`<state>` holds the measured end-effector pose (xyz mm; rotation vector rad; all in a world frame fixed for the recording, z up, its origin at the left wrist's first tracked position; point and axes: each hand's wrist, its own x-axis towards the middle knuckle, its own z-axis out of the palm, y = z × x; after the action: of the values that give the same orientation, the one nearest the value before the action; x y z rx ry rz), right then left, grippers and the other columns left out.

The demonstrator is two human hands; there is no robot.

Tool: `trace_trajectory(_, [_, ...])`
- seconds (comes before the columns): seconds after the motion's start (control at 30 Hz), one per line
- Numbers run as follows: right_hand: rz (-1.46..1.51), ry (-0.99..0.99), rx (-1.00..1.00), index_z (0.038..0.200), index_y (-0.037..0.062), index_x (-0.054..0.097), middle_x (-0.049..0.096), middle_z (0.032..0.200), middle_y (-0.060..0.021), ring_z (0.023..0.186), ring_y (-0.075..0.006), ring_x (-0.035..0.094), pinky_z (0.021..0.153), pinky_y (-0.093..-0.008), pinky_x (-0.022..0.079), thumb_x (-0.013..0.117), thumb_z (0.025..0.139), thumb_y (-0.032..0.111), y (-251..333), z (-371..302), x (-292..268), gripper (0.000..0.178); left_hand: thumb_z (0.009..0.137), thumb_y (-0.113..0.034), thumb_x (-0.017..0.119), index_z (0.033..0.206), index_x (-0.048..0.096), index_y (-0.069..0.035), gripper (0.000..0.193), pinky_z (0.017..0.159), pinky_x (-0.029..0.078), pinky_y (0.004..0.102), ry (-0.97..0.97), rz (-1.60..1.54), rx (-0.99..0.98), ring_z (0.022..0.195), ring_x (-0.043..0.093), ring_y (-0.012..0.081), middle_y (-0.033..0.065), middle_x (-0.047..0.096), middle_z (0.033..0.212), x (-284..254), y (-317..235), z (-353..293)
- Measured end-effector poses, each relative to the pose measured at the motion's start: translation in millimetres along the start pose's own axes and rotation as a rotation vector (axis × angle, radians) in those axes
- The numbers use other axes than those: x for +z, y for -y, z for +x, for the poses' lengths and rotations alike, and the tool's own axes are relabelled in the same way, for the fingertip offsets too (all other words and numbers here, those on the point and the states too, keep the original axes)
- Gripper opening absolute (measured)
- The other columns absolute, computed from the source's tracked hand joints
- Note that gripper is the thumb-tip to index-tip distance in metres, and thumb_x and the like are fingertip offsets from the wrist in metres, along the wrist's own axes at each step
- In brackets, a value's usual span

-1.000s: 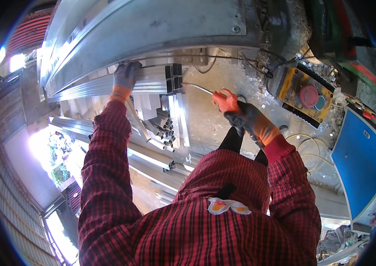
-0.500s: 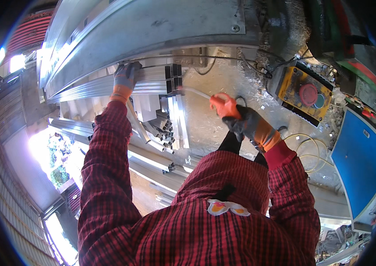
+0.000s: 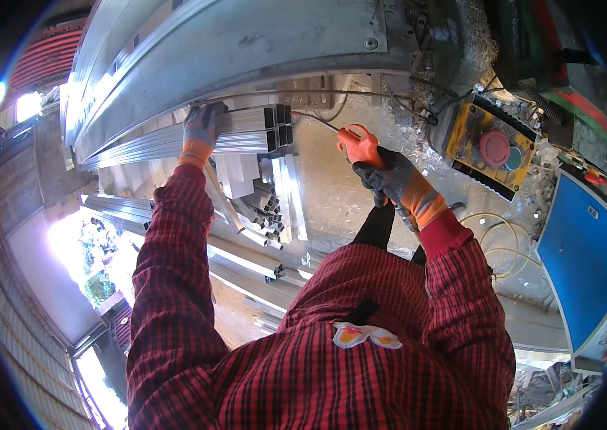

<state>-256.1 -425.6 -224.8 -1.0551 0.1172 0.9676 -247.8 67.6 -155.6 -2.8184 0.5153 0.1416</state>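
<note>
My left hand (image 3: 201, 127), in a grey and orange glove, rests flat on top of a bundle of long square aluminium tubes (image 3: 246, 129) lying on a metal bench. My right hand (image 3: 388, 180), gloved the same way, grips an orange air blow gun (image 3: 358, 144). The gun's thin metal nozzle points left at the open tube ends (image 3: 282, 125), its tip close to them. Both red plaid sleeves reach up from the lower edge.
A broad grey metal beam (image 3: 246, 43) runs along the bench behind the tubes. More cut tubes (image 3: 260, 208) lie stacked below. A yellow box with a red round button (image 3: 488, 147) sits to the right, beside a blue panel (image 3: 583, 258) and a coiled yellow hose (image 3: 493, 240).
My right hand has carried the blow gun left and slightly up, bringing its nozzle closer to the tube ends. My left hand has stayed on the bundle.
</note>
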Motion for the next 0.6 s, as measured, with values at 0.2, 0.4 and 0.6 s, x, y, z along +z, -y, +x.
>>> trace_trajectory(0.2, [0.043,0.058,0.099,0.111,0.0007,0.066,0.062,0.074,-0.0023,0.053,-0.0094,0.054,0.044,-0.0271,0.045,0.068,0.093,0.015,21,-42,-6,0.024,0.085,-0.018,0.066,0.131,0.057,-0.004,0.049,0.105,0.042,0.0501,0.032,-0.135,-0.211,0.119,0.054,0.0432,0.0198,0.059,0.131,-3,-7,2])
trace_trajectory(0.4, [0.125,0.002,0.138,0.119,0.0036,0.062,0.061,0.075,-0.0011,0.05,-0.0078,0.05,0.042,-0.0248,0.04,0.069,0.091,0.01,11,-14,7,0.029,0.096,-0.02,0.053,0.126,0.062,-0.01,0.033,0.105,0.041,0.0485,-0.069,0.162,0.008,0.122,0.053,0.0417,0.0202,0.063,0.124,-10,-11,3])
trace_trajectory(0.6, [0.096,0.1,0.235,0.111,0.002,0.064,0.06,0.073,-0.0007,0.05,-0.0089,0.05,0.043,-0.0246,0.04,0.07,0.092,0.016,22,-68,0,0.024,0.098,-0.026,0.052,0.127,0.063,-0.01,0.034,0.109,0.038,0.0464,-0.032,-0.017,-0.182,0.124,0.052,0.0404,0.019,0.062,0.127,-4,-13,1])
